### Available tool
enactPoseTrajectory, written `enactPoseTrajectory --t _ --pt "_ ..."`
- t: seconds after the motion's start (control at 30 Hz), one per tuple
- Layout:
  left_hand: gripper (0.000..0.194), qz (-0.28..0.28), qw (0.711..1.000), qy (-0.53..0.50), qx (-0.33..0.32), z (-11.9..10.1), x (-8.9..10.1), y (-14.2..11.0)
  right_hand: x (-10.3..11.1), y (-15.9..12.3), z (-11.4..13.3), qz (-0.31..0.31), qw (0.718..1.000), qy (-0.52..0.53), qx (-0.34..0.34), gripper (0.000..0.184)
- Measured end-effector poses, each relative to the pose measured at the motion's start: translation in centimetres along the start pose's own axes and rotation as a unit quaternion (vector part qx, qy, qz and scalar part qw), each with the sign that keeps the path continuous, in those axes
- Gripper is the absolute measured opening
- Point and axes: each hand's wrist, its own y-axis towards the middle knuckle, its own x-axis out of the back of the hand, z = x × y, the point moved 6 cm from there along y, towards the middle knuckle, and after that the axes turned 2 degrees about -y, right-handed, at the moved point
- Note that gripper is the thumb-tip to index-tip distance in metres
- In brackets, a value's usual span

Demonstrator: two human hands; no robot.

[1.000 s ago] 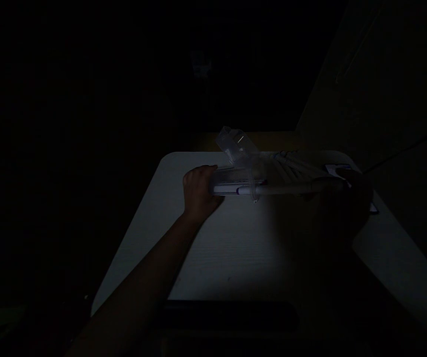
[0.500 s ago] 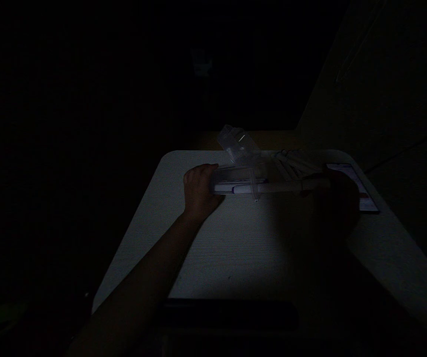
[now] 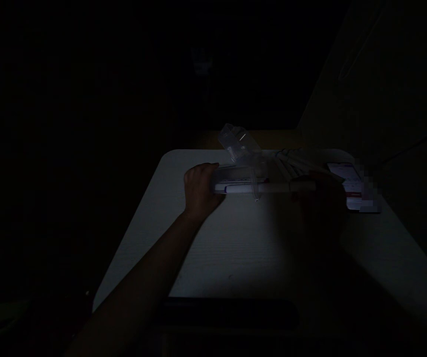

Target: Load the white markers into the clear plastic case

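In the dim head view, my left hand point(image 3: 200, 192) is closed around the left end of a clear plastic case point(image 3: 236, 173) lying on its side. Its hinged transparent lid point(image 3: 240, 144) stands open behind it. My right hand point(image 3: 323, 203), dark and in shadow, grips the right end of a white marker point(image 3: 273, 188). The marker's blue-ringed left end is inside the case and its right part sticks out. At least one other pen-like item shows in the case. Just behind my right hand lie several white markers point(image 3: 291, 163), partly hidden.
A lit phone point(image 3: 350, 186) lies at the right of the pale table point(image 3: 213, 248). A dark slot or bar point(image 3: 228, 313) runs along the table's near edge. A wall point(image 3: 392, 99) rises on the right, with a dark cable near it. The surroundings are very dark.
My right hand has moved left, pushing the marker further into the case. More of the phone is uncovered. My left hand and the case have stayed put.
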Motion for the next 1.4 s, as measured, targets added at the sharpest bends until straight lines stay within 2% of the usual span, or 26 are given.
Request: enactPoseTrajectory --t 0.1,0.27,0.4,0.5,0.7,1.07,1.2,1.4 --pt "0.069 0.002 1.000 0.003 -0.003 0.0 0.0 0.0 0.3 0.1 0.2 -0.031 0.998 0.036 -0.029 0.044" --pt "0.070 0.007 1.000 0.001 0.007 -0.1 0.1 0.1 0.7 0.3 0.8 -0.045 0.999 0.007 -0.013 0.040" --pt "0.070 0.007 1.000 0.000 0.000 -0.1 0.0 0.0 0.3 0.5 0.5 -0.021 1.000 0.000 -0.020 0.040" --pt "0.071 0.002 1.000 0.003 -0.014 -0.1 0.0 0.0 -0.1 0.5 1.1 0.000 1.000 -0.029 0.004 0.042" --pt "0.069 -0.027 0.999 0.013 -0.046 -0.4 0.1 -0.1 -1.3 0.1 2.5 0.089 0.995 0.009 0.052 0.041" --pt "0.068 -0.025 0.998 0.011 -0.051 -0.5 0.1 -0.1 -2.3 0.1 3.2 0.122 0.989 0.031 0.083 0.031" --pt "0.068 -0.002 1.000 0.011 -0.026 -0.3 -0.1 0.0 -2.7 -0.2 3.3 0.148 0.984 0.047 0.092 0.031" --pt "0.067 -0.003 1.000 0.003 -0.029 -0.3 -0.1 -0.1 -3.0 -0.3 3.4 0.160 0.981 0.052 0.094 0.032"
